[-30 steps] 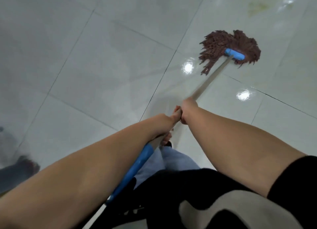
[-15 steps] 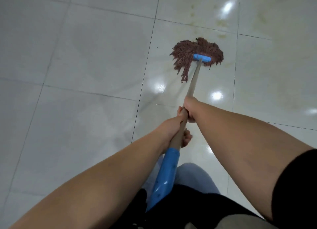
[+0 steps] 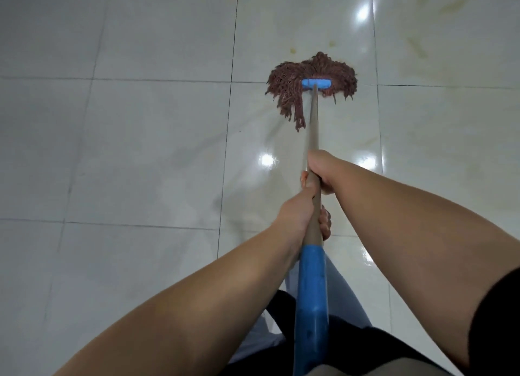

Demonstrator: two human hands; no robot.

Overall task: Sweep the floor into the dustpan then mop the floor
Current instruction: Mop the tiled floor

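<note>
A brown string mop head point(image 3: 311, 78) with a blue clamp point(image 3: 315, 83) lies spread on the glossy white tiled floor point(image 3: 146, 150), ahead of me. Its wooden handle point(image 3: 313, 127) runs back toward me and ends in a blue grip sleeve point(image 3: 311, 296). My right hand point(image 3: 320, 171) grips the handle higher up, fingers curled round it. My left hand point(image 3: 302, 215) grips the handle just below, right above the blue sleeve. No dustpan or broom is in view.
Yellowish stains point(image 3: 416, 46) mark the tiles to the upper right of the mop head. Wet sheen and lamp reflections point(image 3: 267, 160) lie on the tiles near the handle. My legs in light trousers point(image 3: 346, 296) stand below the handle.
The mop head has swung leftward across the floor and now lies straight ahead of me. The handle has turned from a right slant to nearly vertical in the view. Both hands keep their grip.
</note>
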